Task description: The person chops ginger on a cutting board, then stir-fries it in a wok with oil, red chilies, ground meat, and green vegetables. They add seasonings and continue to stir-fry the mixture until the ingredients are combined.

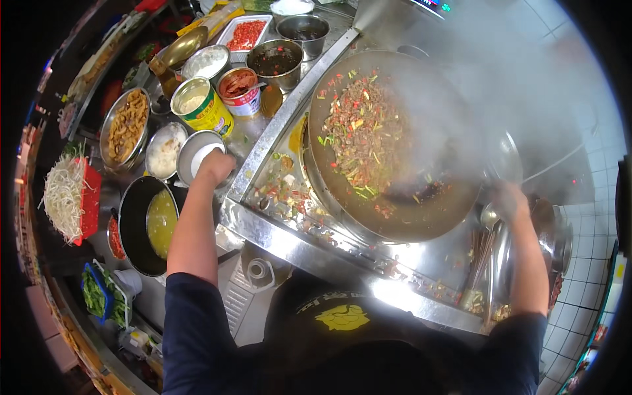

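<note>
A large wok (pixel 390 227) sits on the stove, holding chopped meat (pixel 363 133) mixed with red and green pieces; steam hides its right part. My left hand (pixel 217 165) is at a metal bowl of white powder or grains (pixel 185 160), its fingers bent over the bowl's right side; whether it grips anything is hidden. At the wok's right edge, my blurred right hand (pixel 506 200) is closed around a handle, mostly hidden by the hand and steam. Just left of it lies the round bowl of a metal ladle (pixel 489 216).
Tins, metal bowls and a white tray of chopped red chilli (pixel 247 34) crowd the upper left. A dark pot of yellow liquid (pixel 131 247) and a red basket of bean sprouts (pixel 91 202) stand left. A raised metal rim (pixel 291 116) borders the stove.
</note>
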`<state>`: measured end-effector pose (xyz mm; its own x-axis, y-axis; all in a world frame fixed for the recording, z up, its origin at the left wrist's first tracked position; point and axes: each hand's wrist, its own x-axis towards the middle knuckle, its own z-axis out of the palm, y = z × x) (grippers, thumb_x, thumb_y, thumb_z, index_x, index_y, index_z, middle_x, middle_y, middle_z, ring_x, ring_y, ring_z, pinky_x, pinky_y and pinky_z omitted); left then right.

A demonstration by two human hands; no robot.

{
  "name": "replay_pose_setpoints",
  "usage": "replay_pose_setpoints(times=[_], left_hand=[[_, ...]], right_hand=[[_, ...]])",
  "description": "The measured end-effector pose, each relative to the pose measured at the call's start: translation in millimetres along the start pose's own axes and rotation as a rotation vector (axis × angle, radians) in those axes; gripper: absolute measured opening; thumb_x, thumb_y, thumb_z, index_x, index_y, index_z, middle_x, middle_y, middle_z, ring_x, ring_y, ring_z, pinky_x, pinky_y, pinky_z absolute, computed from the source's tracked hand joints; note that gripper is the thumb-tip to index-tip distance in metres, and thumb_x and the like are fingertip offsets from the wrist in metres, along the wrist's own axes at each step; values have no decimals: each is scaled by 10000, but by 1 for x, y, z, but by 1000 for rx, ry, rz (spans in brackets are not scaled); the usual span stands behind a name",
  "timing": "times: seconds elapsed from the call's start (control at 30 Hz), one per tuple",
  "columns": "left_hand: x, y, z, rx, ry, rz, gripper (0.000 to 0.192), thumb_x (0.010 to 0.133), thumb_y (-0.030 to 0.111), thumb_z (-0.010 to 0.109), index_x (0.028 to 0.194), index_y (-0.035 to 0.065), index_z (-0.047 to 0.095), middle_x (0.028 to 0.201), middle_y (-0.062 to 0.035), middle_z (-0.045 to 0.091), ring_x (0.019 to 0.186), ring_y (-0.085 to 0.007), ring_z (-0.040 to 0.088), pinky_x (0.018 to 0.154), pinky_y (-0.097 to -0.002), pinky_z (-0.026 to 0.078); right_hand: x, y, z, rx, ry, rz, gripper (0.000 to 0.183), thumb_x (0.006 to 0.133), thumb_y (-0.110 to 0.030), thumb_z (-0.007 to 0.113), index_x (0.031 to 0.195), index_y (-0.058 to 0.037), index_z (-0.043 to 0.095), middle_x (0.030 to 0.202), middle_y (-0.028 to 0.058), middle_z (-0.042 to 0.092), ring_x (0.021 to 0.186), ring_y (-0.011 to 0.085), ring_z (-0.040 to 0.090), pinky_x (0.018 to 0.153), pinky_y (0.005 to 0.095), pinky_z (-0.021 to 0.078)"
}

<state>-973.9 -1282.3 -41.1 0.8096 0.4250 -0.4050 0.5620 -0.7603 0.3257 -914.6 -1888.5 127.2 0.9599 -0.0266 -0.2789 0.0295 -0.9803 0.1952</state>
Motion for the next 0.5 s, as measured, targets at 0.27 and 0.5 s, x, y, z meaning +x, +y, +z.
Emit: replay_pose_setpoints(times=[0.27, 0.5], left_hand=[[-4, -3, -1, -121, -72, -15, 405, 692, 241, 603, 941, -60, 710, 1034, -297, 669, 1004, -425, 647, 880, -413, 492], [-24, 16, -5, 55, 192, 51, 429, 770, 212, 524, 1098, -20, 676, 1175, -259, 639, 1093, -399, 620, 970, -431, 485]], right_hand=[[-53, -52, -10, -24, -3, -168, 219, 856, -182, 656, 1056, -114, 595, 884, 218, 680, 850, 421, 664, 725, 507, 527], [-62, 39, 12, 128, -167, -321, 199, 795, -159, 697, 967, -59, 686, 838, 201, 669, 840, 405, 657, 751, 465, 518]])
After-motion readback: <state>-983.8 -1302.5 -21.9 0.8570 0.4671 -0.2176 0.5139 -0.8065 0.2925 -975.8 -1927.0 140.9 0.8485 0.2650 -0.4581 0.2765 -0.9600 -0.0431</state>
